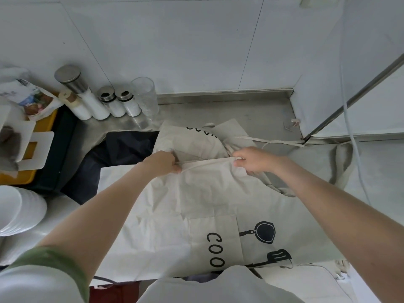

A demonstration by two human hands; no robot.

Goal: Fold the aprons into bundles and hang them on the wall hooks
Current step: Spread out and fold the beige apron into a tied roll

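1 view: head-worn wide-angle camera looks forward and steeply down onto the steel counter (251,112), close above the left hand (162,162) and right hand (251,159); the tiled wall (175,40) fills the upper frame.

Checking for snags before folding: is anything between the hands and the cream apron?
Nothing visible. The left hand and right hand both grip the strap, pulled taut between them over the cream apron. No wall hooks are in view, so that path cannot be judged.

Both bare forearms stretched forward, converging toward hands. Left hand (162,163) knuckles up, fingers curled, pinching apron strap (207,164). Right hand (254,159) pinching same strap farther along, strap taut between hands.
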